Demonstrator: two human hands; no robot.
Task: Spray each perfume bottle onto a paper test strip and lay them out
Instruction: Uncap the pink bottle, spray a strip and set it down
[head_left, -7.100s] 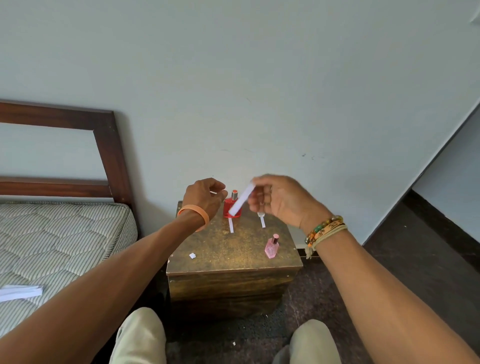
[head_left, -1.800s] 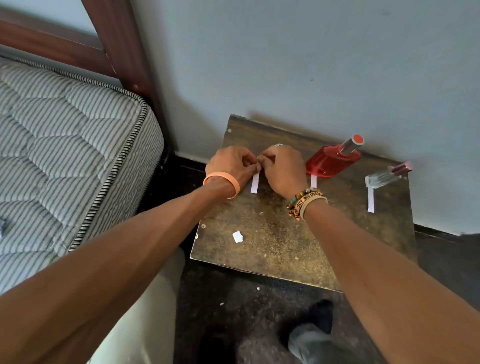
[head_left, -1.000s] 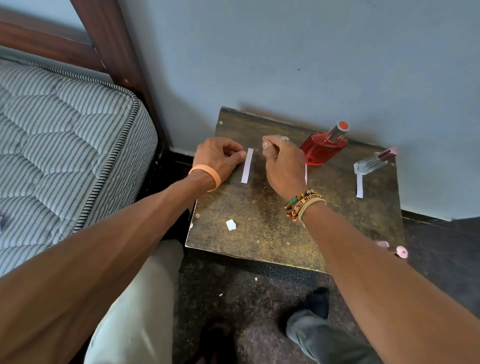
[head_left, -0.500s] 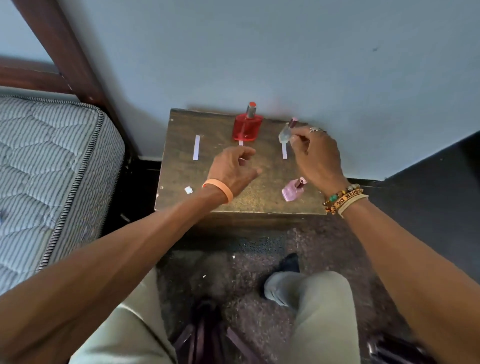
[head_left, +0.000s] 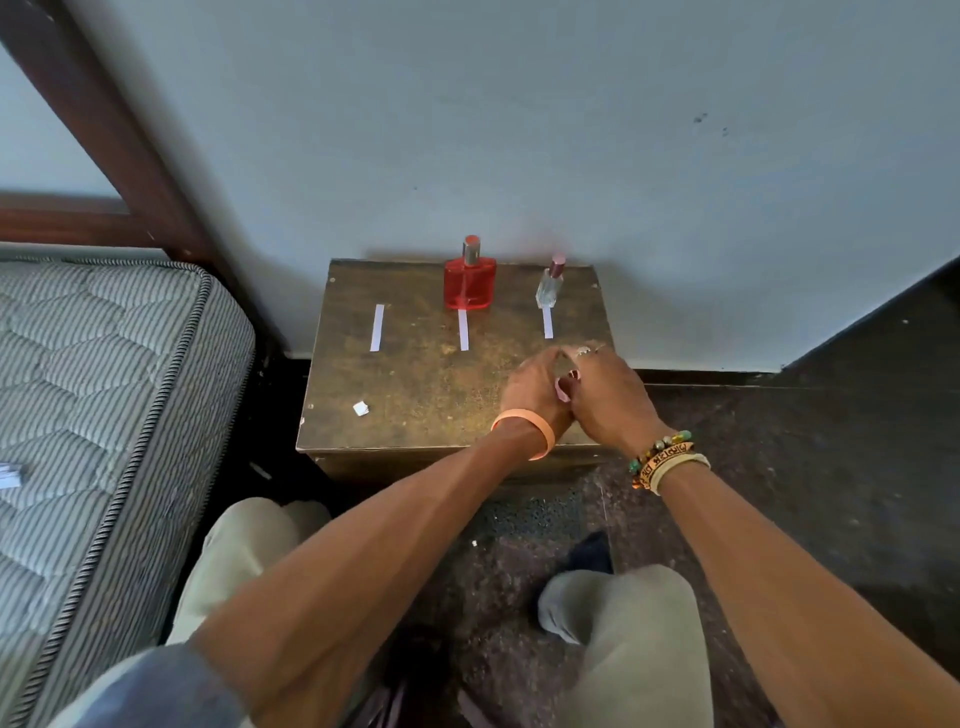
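Note:
A small wooden table (head_left: 415, 384) stands against the wall. A red perfume bottle (head_left: 469, 283) and a slim clear bottle (head_left: 549, 286) stand upright at its back edge. Three white paper strips lie in a row: the left strip (head_left: 377, 327) alone, the middle strip (head_left: 464, 331) in front of the red bottle, the right strip (head_left: 547, 323) in front of the clear one. At the table's right front, my left hand (head_left: 532, 389) and my right hand (head_left: 610, 402) close together around a small pink perfume bottle (head_left: 562, 388). Only a pink sliver and its dark cap show.
A torn paper scrap (head_left: 360, 408) lies at the table's front left. A striped mattress (head_left: 104, 389) on a dark wooden bed frame (head_left: 109, 135) fills the left, with white paper (head_left: 8, 475) on it. My knees are below the table, on a dark floor.
Half a second ago the pink bottle stood free, my left hand hovered open and my right hand was by the clear bottle. Both hands have since come together around the pink bottle.

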